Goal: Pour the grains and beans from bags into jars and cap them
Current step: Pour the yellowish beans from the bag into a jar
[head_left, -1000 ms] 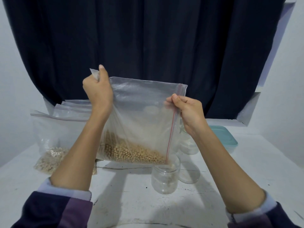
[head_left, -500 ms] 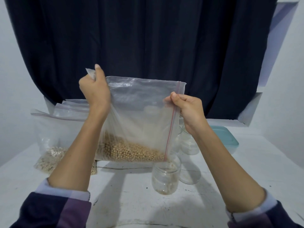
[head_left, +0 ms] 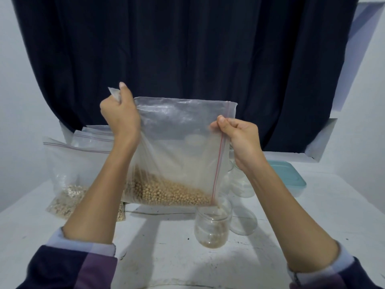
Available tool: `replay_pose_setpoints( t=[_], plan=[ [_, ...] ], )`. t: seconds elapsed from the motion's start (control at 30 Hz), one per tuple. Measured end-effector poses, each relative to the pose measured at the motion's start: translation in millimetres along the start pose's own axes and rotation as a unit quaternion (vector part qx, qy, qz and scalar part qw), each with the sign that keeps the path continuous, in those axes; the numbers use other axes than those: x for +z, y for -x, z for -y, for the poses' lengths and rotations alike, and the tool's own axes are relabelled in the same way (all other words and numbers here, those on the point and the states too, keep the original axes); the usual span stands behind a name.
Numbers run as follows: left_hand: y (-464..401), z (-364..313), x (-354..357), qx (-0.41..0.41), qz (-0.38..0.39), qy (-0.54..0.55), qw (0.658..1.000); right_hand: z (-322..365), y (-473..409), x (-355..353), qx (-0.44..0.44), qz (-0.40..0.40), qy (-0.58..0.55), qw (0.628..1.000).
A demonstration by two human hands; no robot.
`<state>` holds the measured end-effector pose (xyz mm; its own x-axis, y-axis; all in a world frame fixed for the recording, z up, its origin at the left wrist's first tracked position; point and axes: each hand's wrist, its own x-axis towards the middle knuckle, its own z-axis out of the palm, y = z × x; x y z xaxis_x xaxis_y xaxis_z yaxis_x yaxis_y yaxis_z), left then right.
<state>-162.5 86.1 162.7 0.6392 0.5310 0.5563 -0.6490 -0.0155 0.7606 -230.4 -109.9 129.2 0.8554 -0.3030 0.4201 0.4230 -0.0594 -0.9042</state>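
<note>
I hold a clear zip bag (head_left: 179, 147) turned on its side above the white table (head_left: 158, 251). My left hand (head_left: 119, 113) grips its upper left corner. My right hand (head_left: 239, 136) pinches the red zip edge on the right. Round tan beans (head_left: 166, 191) lie along the bag's low edge. The bag's lower right corner sits at the mouth of a clear jar (head_left: 212, 225), and a few beans lie in the jar's bottom.
More zip bags stand at the left, the nearest holding pale grains (head_left: 66, 197). Other empty clear jars (head_left: 243, 220) stand behind and right of the one under the bag. A teal-lidded plastic box (head_left: 289, 178) sits at the right. A dark curtain hangs behind.
Both hands lifted the bag slightly and tilted it, so the beans slid toward the lower right corner. A few beans have dropped into the jar.
</note>
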Motion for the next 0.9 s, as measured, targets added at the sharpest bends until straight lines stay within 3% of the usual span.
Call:
replay_pose_setpoints(
  t=[0.9],
  plan=[
    [-6.3, 3.5, -7.7, 0.001, -0.007, -0.005, 1.000, 3.1, -6.0, 9.1, -0.006, 0.027, 0.038, 0.999]
  ],
)
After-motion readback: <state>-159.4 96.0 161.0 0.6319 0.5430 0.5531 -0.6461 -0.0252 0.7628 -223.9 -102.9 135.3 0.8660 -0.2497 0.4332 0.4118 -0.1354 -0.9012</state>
